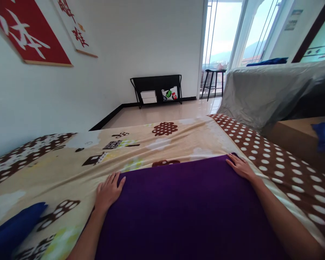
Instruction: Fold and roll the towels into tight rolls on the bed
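A dark purple cloth (178, 206) lies spread flat and smooth in front of me on a patterned blanket (157, 144). My left hand (109, 189) rests on the cloth's far left corner, palm down, fingers stretched out with the thumb apart. On the far right corner lies my right hand (239, 166), also flat with its fingers extended. Neither hand grips the cloth. Its near edge runs out of view at the bottom.
A folded blue cloth (18, 225) lies on the blanket at the left. To the right stand a cardboard box (292, 133) and furniture under a plastic sheet (260, 86). A black rack (157, 85) and a stool (215, 72) stand farther back.
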The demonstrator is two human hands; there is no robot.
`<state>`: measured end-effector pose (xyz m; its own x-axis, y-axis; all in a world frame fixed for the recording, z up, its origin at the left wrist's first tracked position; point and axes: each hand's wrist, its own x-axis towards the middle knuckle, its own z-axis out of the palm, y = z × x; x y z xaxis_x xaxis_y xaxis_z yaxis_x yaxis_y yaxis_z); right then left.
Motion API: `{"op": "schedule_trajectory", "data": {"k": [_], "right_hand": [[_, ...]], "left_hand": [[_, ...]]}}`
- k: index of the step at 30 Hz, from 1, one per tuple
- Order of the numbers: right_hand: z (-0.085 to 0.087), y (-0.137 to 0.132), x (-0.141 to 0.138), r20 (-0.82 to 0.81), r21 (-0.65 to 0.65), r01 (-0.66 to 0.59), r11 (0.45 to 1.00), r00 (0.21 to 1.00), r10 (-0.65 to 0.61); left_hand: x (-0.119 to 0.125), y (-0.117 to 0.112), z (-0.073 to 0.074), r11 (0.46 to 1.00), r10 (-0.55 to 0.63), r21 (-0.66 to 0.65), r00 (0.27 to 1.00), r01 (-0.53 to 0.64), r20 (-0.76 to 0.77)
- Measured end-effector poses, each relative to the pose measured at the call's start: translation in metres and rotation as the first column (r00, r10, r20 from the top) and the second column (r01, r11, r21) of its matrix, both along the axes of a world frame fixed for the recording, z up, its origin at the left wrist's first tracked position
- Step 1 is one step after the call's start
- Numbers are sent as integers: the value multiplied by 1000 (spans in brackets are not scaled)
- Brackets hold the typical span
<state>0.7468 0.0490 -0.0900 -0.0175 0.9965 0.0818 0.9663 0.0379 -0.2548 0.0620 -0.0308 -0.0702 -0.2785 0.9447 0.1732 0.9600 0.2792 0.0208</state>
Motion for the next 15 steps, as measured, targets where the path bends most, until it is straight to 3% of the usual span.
{"op": "schedule_trajectory", "data": {"k": [3, 5, 7, 8, 10, 12, 13, 15], "right_hand": [[13, -22, -40, 31, 65, 57, 996, 998, -59], [17, -50, -93, 46, 118, 15, 993, 999, -20], [16, -83, -157, 60, 135, -167, 977, 985, 160], [15, -100, -187, 60, 126, -333, 934, 943, 328], [13, -127, -227, 60, 120, -445, 887, 895, 441], [13, -148, -225, 69, 117, -457, 882, 889, 452], [12, -157, -209, 82, 122, -429, 895, 903, 422], [6, -176, -153, 120, 149, -322, 935, 944, 306]], "left_hand": [[35, -10, 21, 1000, 7, 18, 1000, -7, -23], [89, -22, 36, 989, -114, 87, 992, 119, -58], [162, -37, 44, 918, -390, 71, 920, 391, -19], [198, -45, 45, 880, -475, 43, 879, 473, 45], [254, -62, 42, 807, -585, -16, 801, 591, 127], [270, -83, 36, 772, -621, -51, 769, 634, 153], [261, -96, 33, 779, -611, -63, 777, 624, 153], [215, -128, 27, 837, -529, -79, 837, 542, 141]]}}
